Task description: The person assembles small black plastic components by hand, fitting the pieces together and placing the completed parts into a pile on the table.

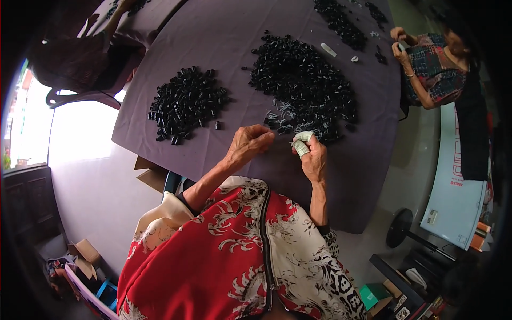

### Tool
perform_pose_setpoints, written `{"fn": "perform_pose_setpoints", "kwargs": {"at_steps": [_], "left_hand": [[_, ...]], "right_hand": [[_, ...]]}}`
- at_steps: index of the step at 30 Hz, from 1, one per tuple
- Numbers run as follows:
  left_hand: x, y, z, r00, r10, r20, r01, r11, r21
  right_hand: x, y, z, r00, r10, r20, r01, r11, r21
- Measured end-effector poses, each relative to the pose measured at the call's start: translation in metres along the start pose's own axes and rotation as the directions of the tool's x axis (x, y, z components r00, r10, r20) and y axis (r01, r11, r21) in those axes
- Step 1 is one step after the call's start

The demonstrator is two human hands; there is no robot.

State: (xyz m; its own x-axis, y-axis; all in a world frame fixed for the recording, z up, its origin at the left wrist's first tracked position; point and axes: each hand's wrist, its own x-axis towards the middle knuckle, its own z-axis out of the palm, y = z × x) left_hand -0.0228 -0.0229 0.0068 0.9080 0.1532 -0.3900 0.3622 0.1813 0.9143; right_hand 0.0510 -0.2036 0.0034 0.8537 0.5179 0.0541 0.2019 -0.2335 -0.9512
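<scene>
Over the near edge of the table, my left hand (247, 146) has its fingers curled together; anything in them is too small or hidden to make out. Beside it on the right, my right hand (313, 159) is closed in a pinch, its thumb and forefinger wrapped in pale tape. A tiny pale bit shows at those fingertips, its kind unclear. Just beyond both hands lies a large heap of small black cylindrical pieces (298, 69), with thin grey pin-like bits (285, 111) scattered on its near part. A smaller heap of black pieces (186, 101) sits to the left.
A dark purple cloth covers the table (229, 53). Farther back are another black heap (341, 24) and a white strip (328, 50). A person (434, 69) works at the right edge, another (80, 58) at the far left. A cardboard box (151, 173) stands below the table's left edge.
</scene>
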Motion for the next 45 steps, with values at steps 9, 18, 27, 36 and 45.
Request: {"fn": "perform_pose_setpoints", "kwargs": {"at_steps": [9,18,27,36,45], "left_hand": [[0.000,-0.010,0.014,0.985,-0.068,0.157,0.098,0.976,-0.197],[0.016,-0.001,0.004,0.813,0.580,0.042,-0.444,0.572,0.689],[0.042,-0.005,0.000,0.787,0.543,0.294,-0.485,0.248,0.838],[0.031,0.031,0.006,0.990,0.096,0.106,-0.074,0.979,-0.190],[0.027,0.040,0.015,0.967,0.221,0.125,-0.181,0.945,-0.273]], "right_hand": [[-0.006,-0.006,0.011,0.986,-0.158,0.059,0.166,0.968,-0.187],[-0.005,-0.010,-0.001,0.989,-0.146,0.002,0.145,0.980,-0.140],[-0.006,-0.006,0.002,0.992,-0.126,0.009,0.126,0.991,-0.038],[0.014,-0.023,-0.006,0.991,-0.078,-0.106,0.093,0.985,0.144],[0.040,-0.043,-0.002,0.957,-0.257,-0.137,0.283,0.933,0.222]]}}
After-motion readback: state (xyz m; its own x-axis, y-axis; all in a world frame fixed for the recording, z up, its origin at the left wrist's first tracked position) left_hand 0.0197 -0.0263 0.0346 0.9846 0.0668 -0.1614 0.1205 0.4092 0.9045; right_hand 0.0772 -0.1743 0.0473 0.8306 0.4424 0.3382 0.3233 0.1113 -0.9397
